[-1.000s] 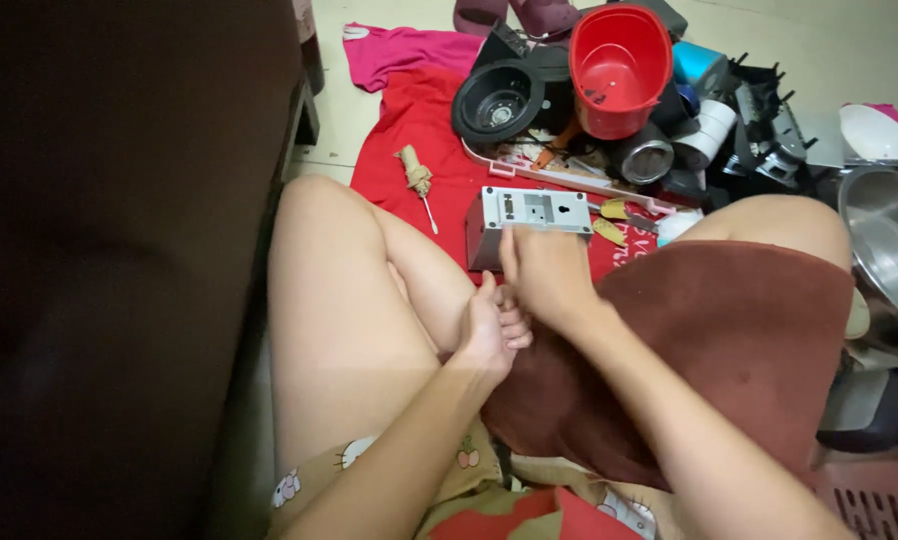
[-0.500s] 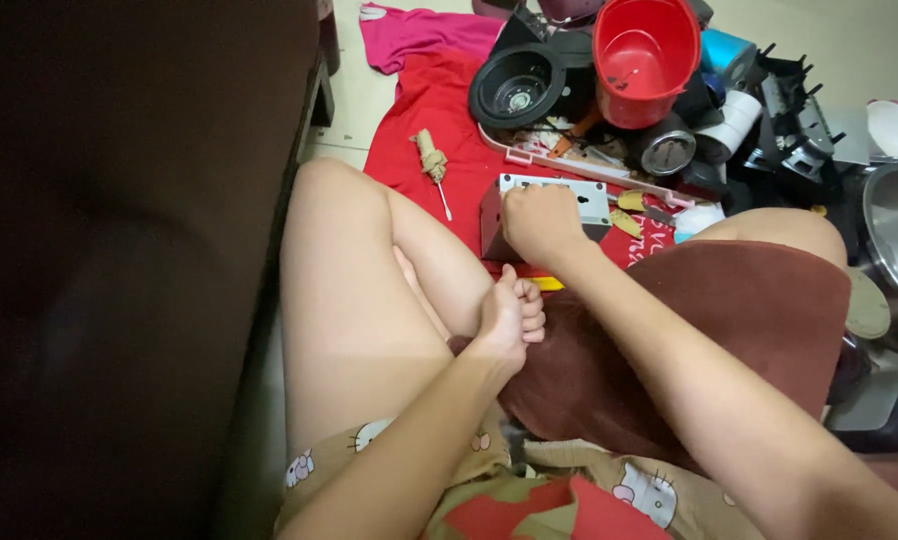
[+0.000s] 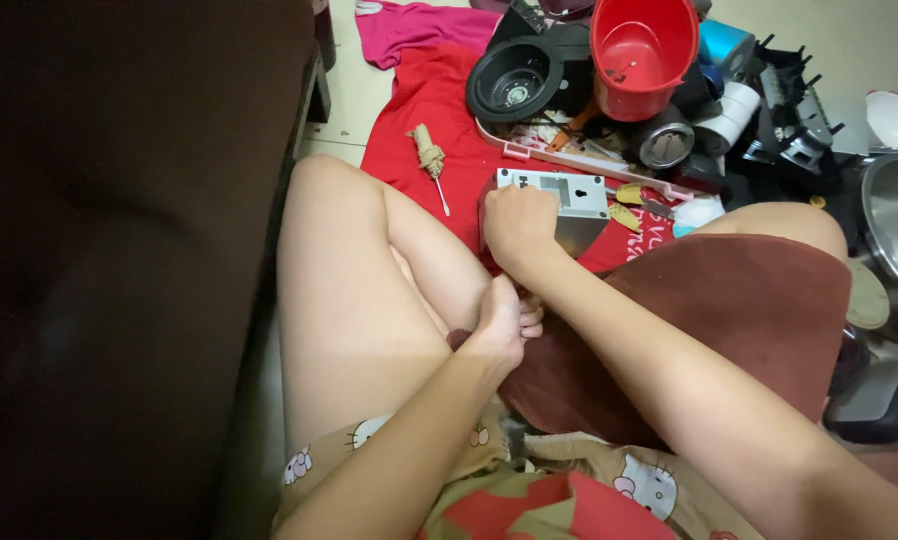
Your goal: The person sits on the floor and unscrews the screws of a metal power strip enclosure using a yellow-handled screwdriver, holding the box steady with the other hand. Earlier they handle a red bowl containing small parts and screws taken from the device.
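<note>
Right hand (image 3: 514, 225) is gripping the grey metal box (image 3: 567, 200); a crowded heap is blocking everything beyond it: black round housing (image 3: 516, 78), red bucket (image 3: 644, 50), steel pot (image 3: 894, 240) at right. Red cloth (image 3: 419, 120) left of the box is lying open apart from a screwdriver (image 3: 431, 160). Dark furniture (image 3: 119, 250) is walling off the left side.

my right hand (image 3: 517, 225) rests on the metal box (image 3: 567, 200), which lies on the cloth (image 3: 439, 100) before my knees. my left hand (image 3: 502, 322) sits nearer me, between my legs. screwdriver (image 3: 431, 160) left of the box; bucket (image 3: 642, 50) and round housing (image 3: 517, 78) behind it.
</note>
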